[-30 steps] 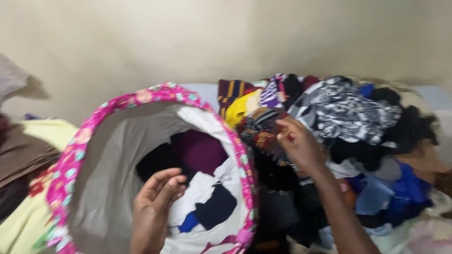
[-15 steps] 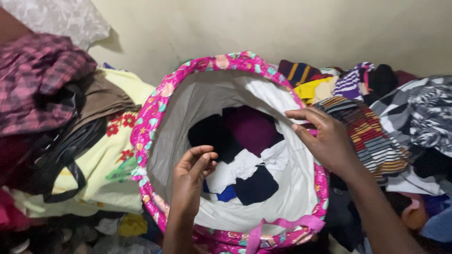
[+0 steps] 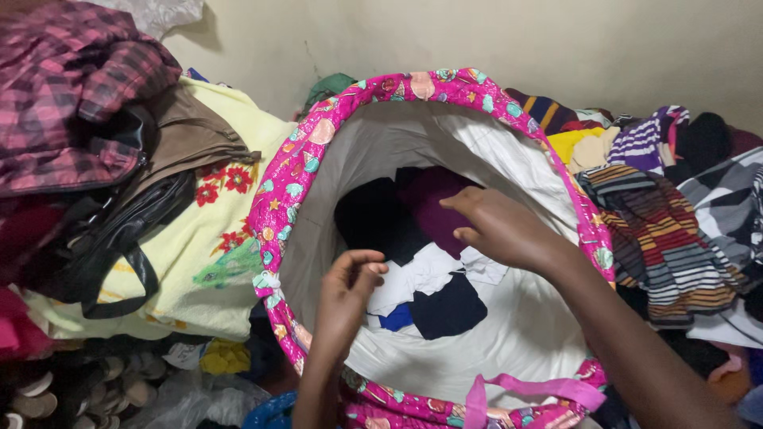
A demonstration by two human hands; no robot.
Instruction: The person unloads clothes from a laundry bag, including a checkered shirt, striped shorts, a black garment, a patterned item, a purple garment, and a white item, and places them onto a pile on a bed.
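- A round laundry hamper [image 3: 280, 208] with a pink patterned rim and white lining is seen tilted toward the camera, between 2 heaps of clothes.
- The right hand [image 3: 501, 230] is reached inside the opening, fingers curled loosely over a maroon garment [image 3: 433, 202]; whether it is gripped cannot be told.
- The left hand [image 3: 346, 298] is held over the white cloth [image 3: 425, 270], fingertips pinched together, nothing visibly grasped.
- A striped garment [image 3: 664, 246] is draped just beside the rim.
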